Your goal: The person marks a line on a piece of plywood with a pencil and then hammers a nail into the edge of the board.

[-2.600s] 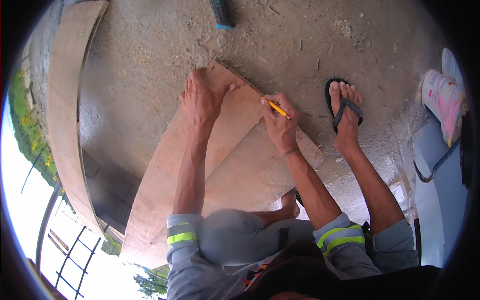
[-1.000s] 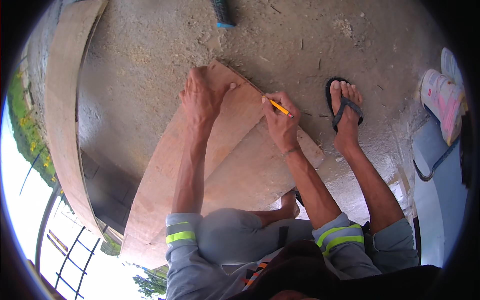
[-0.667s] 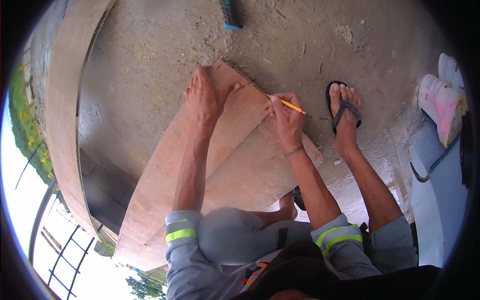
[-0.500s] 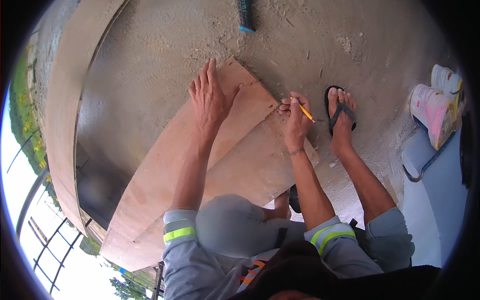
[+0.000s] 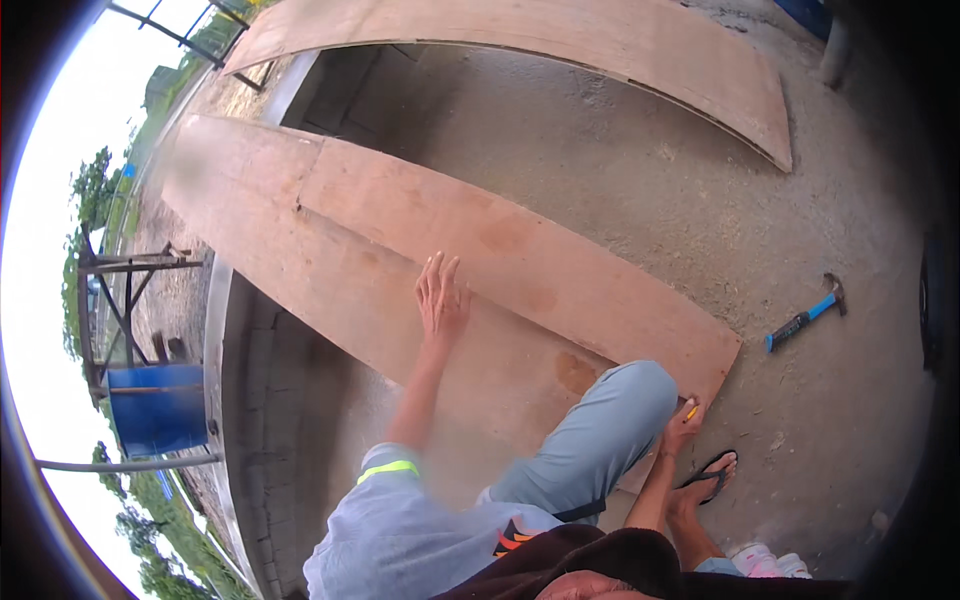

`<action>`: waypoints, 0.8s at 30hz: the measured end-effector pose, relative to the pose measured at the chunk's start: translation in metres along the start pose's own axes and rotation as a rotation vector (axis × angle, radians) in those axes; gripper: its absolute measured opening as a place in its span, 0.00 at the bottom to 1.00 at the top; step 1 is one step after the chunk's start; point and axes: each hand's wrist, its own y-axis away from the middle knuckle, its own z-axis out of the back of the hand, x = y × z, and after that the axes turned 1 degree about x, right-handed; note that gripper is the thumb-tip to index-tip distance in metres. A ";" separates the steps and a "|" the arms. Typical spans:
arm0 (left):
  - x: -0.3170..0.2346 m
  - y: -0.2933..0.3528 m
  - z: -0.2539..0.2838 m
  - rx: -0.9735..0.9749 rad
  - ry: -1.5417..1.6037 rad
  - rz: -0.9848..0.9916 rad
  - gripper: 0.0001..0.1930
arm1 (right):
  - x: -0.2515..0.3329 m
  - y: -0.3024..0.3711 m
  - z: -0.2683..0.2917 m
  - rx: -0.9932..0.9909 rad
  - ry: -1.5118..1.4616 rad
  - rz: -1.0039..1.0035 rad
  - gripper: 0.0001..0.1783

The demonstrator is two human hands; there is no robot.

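Two long, thin plywood boards lie overlapped in front of me, the upper plywood board (image 5: 520,245) resting along the lower plywood board (image 5: 350,290). My left hand (image 5: 442,297) is open, fingers stretched, at the long edge of the upper board near mid-length; whether it presses down I cannot tell. Close to the upper board's right end, my right hand (image 5: 680,432) is closed around a yellow pencil (image 5: 692,412). My bent knee (image 5: 620,400) covers part of both boards beside that hand.
A third plywood sheet (image 5: 560,35) stretches across the far side. A claw hammer (image 5: 806,314) with a blue and black handle lies on the concrete floor to the right. Beyond the low wall at left stands a blue drum (image 5: 158,408). A sandalled foot (image 5: 712,475) is near my right hand.
The view has swung left, showing the boards' full length and the whole hammer. My left hand has moved from near the board's end toward its middle. My right hand keeps the pencil at that end.
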 end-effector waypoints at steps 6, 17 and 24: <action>0.110 0.016 0.012 -0.067 0.124 0.199 0.24 | 0.025 -0.004 0.024 0.295 0.226 0.063 0.18; 0.121 0.017 -0.008 -0.225 0.118 0.210 0.23 | -0.051 -0.053 0.034 0.148 0.188 -0.270 0.24; 0.105 -0.029 0.004 -0.216 0.060 0.305 0.17 | -0.058 -0.064 0.018 -0.042 0.154 -0.441 0.29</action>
